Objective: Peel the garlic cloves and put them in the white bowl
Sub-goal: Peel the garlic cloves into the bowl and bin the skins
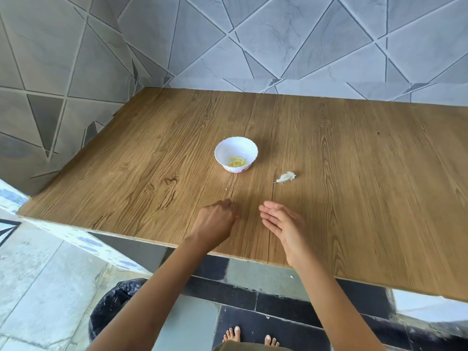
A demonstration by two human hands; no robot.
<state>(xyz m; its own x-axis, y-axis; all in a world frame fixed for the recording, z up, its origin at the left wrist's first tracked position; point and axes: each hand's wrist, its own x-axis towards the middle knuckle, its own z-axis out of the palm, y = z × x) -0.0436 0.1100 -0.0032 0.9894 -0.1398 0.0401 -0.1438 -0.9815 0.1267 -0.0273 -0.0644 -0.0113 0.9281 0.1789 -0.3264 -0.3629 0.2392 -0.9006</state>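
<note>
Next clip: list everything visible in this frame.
bowl: one, white, middle of the table
peeled garlic: several pieces, pale yellow, inside the bowl
garlic piece: one, whitish, on the table right of the bowl
table: one, brown wood grain, against the wall
wall: grey tiles, behind and left of the table
bag: one, black, on the floor below the table
feet: two, bare, on the floor
left hand: fingers curled, over the table's near edge
right hand: open, beside the left hand

white bowl (236,150), wood-grain brown table (354,173), grey triangle-patterned tiles (278,34)
</note>
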